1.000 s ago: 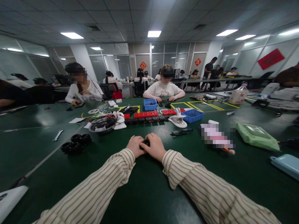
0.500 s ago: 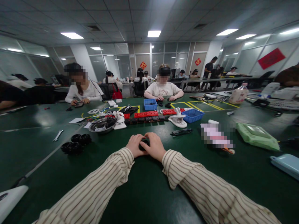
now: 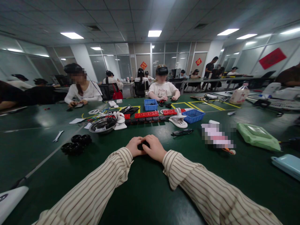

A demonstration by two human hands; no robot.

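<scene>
My left hand and my right hand meet at the middle of the green table, their fingertips touching. Between them they hold a small black part, mostly covered by the fingers, so its full shape is hidden. Both hands are closed around it from either side, close to the tabletop. To the left stands a cluster of several black round parts with hollow openings. Beyond my hands lies a pair of dark-framed glasses.
Ahead are red and black socket strips, a white clip stand, a blue bin and a metal bowl of cables. A wrench lies left, a green wipes pack right. Co-workers sit across the table.
My hands have shifted slightly, the right fingers moving a little left and down over the black part. The co-worker opposite has leaned slightly.
</scene>
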